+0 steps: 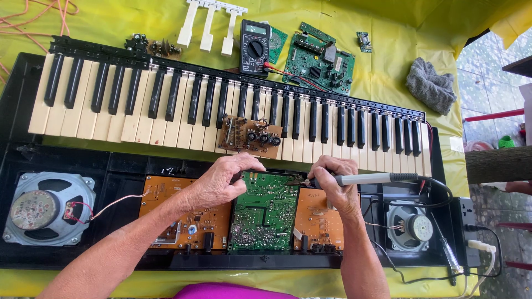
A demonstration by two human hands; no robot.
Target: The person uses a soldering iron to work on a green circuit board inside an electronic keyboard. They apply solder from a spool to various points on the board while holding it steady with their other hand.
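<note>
Right hand (338, 180) grips the soldering iron (366, 178) lying left-right, tip aimed left at the green board (265, 213)'s top edge. Left hand (221, 180) sits just left of it, fingers curled, probably pinching solder.

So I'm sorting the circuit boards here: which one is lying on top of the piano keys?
The small brown board with black round parts, resting loose on the white keys. The other brown and green boards sit either inside the open case or on the yellow cloth.

I see a green circuit board (265, 210) between two orange boards (187, 213); cream and black keys on the keyboard (166, 99); a yellow cloth (111, 22) underneath; a grey rag (431, 84); my grey-handled soldering iron (366, 178); a black multimeter (254, 48).
</note>
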